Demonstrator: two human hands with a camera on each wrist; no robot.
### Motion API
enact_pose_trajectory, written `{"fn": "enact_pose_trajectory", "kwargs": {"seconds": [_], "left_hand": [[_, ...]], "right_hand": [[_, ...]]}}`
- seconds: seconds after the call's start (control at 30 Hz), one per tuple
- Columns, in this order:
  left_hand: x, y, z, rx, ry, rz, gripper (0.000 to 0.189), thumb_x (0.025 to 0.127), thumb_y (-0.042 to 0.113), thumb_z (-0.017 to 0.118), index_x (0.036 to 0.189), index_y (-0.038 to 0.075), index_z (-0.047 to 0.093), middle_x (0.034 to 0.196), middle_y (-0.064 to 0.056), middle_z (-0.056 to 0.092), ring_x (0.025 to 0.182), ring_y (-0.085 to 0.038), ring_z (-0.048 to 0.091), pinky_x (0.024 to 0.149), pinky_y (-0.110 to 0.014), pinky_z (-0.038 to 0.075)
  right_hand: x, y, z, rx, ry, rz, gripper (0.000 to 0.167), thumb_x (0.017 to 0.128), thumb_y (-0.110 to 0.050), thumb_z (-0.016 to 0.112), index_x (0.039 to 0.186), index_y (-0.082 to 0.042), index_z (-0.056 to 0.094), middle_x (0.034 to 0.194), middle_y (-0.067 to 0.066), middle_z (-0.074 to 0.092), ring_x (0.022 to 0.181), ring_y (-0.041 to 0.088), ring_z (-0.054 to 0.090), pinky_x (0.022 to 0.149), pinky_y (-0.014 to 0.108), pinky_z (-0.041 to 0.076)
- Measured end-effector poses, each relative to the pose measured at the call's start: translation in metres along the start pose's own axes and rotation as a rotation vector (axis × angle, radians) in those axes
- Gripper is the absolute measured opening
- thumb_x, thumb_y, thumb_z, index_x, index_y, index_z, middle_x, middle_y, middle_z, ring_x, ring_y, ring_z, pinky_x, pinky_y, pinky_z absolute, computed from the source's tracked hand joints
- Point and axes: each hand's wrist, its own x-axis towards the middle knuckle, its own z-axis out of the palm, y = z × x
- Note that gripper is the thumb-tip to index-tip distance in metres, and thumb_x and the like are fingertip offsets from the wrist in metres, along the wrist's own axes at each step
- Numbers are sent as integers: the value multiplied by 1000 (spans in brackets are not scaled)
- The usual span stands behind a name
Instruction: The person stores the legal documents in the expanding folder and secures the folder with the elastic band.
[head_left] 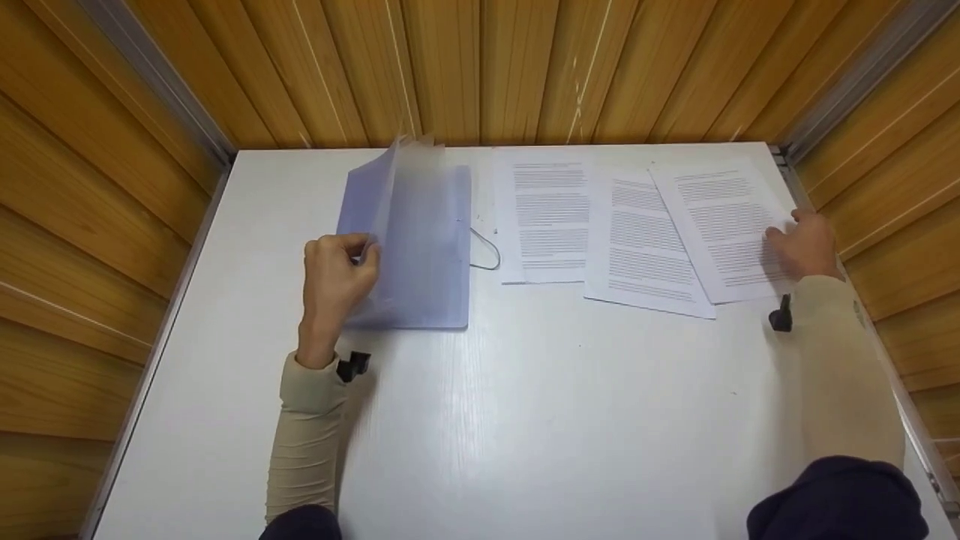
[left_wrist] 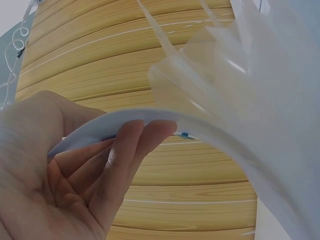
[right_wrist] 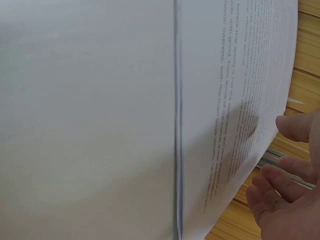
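A translucent purple plastic folder [head_left: 431, 277] lies opened at the left of the white table, its cover lifted along with clear inner sheets [head_left: 409, 176]. My left hand [head_left: 337, 270] pinches the raised part between thumb and fingers. The left wrist view shows that bent cover [left_wrist: 150, 115] curving between the thumb and fingers, with clear plastic leaves [left_wrist: 200, 75] fanned beyond. At the far right, my right hand [head_left: 810, 244] hovers by the right edge of a printed paper stack [head_left: 727, 232]. In the right wrist view its fingers are spread and loosely bent, holding nothing, beside the paper edge.
Two more printed paper stacks lie between folder and right stack, one left [head_left: 551, 217] and one in the middle [head_left: 649, 240], overlapping slightly. A thin elastic loop [head_left: 496, 255] sticks out from the folder's right edge. Wood-patterned walls [head_left: 517, 67] enclose the table at back and sides.
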Motion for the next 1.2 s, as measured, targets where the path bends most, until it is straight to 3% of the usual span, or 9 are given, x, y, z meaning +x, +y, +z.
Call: {"fn": "enact_pose_trajectory", "kwargs": {"seconds": [0.37,0.57,0.77,1.2], "left_hand": [[1,-1,-2,9,10,3,19,90,3,70,101,-7,83,95,-24,80,81,-37,79,70,-52,63],[1,0,-2,10,4,-5,20,91,4,71,102,-8,82,96,-27,79,83,-39,80,68,-52,63],[1,0,0,2,0,0,20,91,5,72,102,-8,82,96,-26,79,81,-37,79,69,-51,63],[1,0,3,8,26,27,16,89,3,72,97,-4,84,88,-21,80,72,-30,78,65,-47,61]], "right_hand": [[-2,6,-1,-51,-8,8,83,105,-34,54,163,14,18,165,42,24,141,60,32,119,75,25],[2,7,-4,-85,-21,4,83,103,-32,57,160,17,22,163,45,25,143,60,29,120,74,24],[1,9,-8,-68,-70,70,94,103,-41,63,162,15,16,165,44,20,142,59,28,120,74,23],[-3,12,-12,2,-122,115,98,103,-40,69,164,12,12,163,45,21,136,59,31,120,73,27]]}}
